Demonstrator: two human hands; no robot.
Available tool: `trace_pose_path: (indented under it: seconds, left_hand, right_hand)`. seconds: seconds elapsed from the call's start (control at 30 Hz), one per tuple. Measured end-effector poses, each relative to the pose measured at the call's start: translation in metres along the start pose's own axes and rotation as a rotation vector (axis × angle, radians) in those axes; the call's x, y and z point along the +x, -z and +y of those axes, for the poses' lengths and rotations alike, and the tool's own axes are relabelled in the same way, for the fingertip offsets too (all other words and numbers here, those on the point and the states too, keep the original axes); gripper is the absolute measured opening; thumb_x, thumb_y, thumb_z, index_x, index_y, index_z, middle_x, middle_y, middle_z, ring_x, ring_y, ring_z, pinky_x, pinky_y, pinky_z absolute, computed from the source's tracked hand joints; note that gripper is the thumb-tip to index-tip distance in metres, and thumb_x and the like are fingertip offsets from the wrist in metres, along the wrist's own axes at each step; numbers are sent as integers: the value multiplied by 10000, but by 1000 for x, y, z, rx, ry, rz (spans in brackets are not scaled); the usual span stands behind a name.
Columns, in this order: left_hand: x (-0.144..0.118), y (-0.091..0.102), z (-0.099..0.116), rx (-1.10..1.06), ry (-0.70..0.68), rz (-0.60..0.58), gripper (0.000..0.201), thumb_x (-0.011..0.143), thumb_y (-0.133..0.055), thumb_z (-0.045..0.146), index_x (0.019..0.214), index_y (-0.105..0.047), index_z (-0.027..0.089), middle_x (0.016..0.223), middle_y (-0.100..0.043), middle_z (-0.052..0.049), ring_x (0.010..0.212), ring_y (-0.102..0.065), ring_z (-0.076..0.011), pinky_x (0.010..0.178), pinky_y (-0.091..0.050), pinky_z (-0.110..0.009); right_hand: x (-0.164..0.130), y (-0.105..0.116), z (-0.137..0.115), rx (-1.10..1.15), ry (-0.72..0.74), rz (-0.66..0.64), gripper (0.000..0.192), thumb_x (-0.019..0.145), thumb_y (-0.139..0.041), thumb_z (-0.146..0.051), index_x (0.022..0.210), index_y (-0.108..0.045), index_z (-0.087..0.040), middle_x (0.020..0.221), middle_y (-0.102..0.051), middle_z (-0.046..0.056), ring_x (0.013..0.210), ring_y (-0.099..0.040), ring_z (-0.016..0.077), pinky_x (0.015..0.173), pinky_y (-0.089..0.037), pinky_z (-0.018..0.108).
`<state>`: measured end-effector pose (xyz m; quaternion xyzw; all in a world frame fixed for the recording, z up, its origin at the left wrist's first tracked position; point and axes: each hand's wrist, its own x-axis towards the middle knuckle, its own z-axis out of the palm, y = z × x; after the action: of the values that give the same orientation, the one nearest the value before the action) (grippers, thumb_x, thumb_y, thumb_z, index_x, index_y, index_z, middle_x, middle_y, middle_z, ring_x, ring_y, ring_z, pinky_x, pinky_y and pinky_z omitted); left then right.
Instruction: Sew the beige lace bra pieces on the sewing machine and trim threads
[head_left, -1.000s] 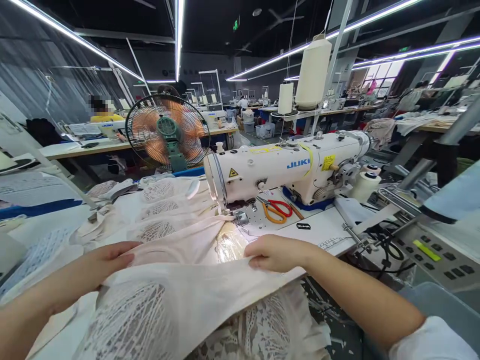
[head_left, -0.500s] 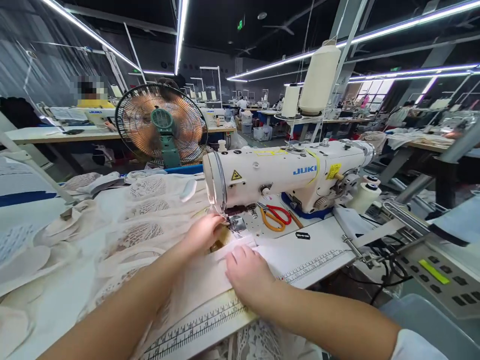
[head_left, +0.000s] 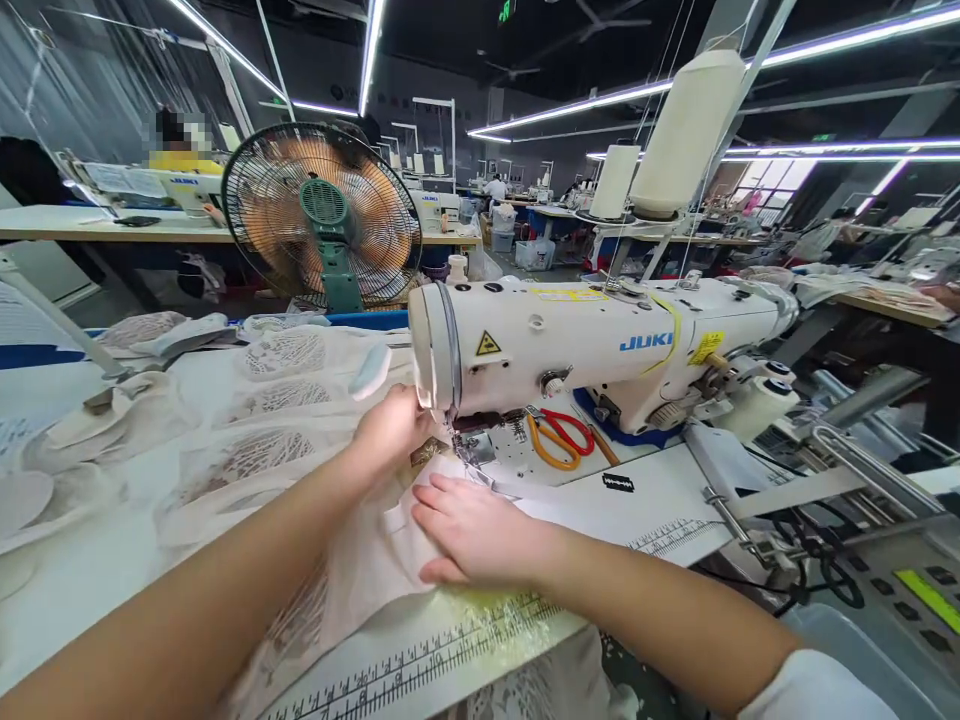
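Note:
A white sewing machine [head_left: 525, 345] stands before me, its needle end above a metal plate. My left hand [head_left: 394, 425] reaches beside and partly behind that end, and its fingertips are hidden there. Pale beige fabric [head_left: 379, 570] runs under my forearm to the needle area. My right hand [head_left: 480, 530] lies palm down on the fabric just in front of the presser foot [head_left: 476, 450], fingers stretched and slightly apart. More beige lace pieces [head_left: 281, 395] lie in a row left of my left hand.
Scissors with red and orange handles [head_left: 559, 440] and a black razor blade [head_left: 618, 483] lie on the machine bed. Ruler markings [head_left: 405, 660] run along the front edge. A large fan [head_left: 322, 215] stands behind. Thread cones [head_left: 686, 135] rise at the back right.
My left hand has moved away from the needle front, up and left beside the machine head. My right hand has slid left, bunching the fabric. The view has shifted slightly.

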<state>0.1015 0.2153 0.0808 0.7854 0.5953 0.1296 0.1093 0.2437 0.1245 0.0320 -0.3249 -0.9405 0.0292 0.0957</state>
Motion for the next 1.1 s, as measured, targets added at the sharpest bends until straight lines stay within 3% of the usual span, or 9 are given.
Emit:
trace_pose_path:
  seconds: [0.1, 0.17, 0.27, 0.37, 0.6, 1.1]
  left_hand:
    - [-35, 4, -10, 18, -176, -144, 254, 857, -428, 271, 907, -662, 189, 1015, -688, -79, 950, -634, -231, 831, -497, -325]
    - [-58, -4, -21, 18, -405, -219, 327, 865, -435, 350, 1072, -639, 200, 1185, -646, -71, 1082, -594, -217, 921, -474, -306]
    - [-79, -21, -33, 92, -599, -140, 518, 926, -303, 440, 1304, -484, 135, 1359, -512, -125, 1229, -491, -228, 1007, -424, -347]
    - [-81, -29, -34, 197, -618, -89, 544, 944, -252, 450, 1287, -506, 113, 1351, -515, -139, 1221, -499, -237, 1020, -415, -372]
    - [-68, -29, -24, 263, -656, -23, 434, 914, -390, 363, 1213, -578, 109, 1306, -555, -150, 1128, -557, -291, 949, -470, -442]
    - [-57, -31, -14, 304, -647, 6, 432, 914, -392, 367, 1166, -584, 72, 1205, -612, -174, 1004, -579, -280, 854, -493, -404]
  right_hand:
    - [-1, -3, 4, 4, 30, 30, 578, 841, -567, -496, 1216, -539, -57, 1324, -500, 168, 1261, -397, 308, 1061, -342, 402]
    - [-3, -3, 3, 7, 17, 25, 552, 837, -575, -493, 1180, -569, -60, 1268, -543, 169, 1224, -434, 300, 1060, -344, 406]
    - [-9, -1, 0, 23, -15, 26, 521, 839, -582, -473, 1151, -586, -57, 1229, -570, 171, 1213, -455, 278, 1065, -347, 389]
    - [-22, 1, -2, 37, -24, 56, 541, 852, -573, -446, 1206, -543, -39, 1286, -535, 187, 1252, -434, 262, 1069, -354, 370]
    - [-53, -6, 1, 38, -51, 154, 504, 881, -521, -404, 1237, -533, -47, 1316, -525, 179, 1273, -429, 268, 1067, -368, 397]
    - [-57, -11, 8, 28, -70, 282, 452, 901, -489, -375, 1197, -561, -41, 1235, -589, 173, 1177, -518, 273, 1031, -411, 404]
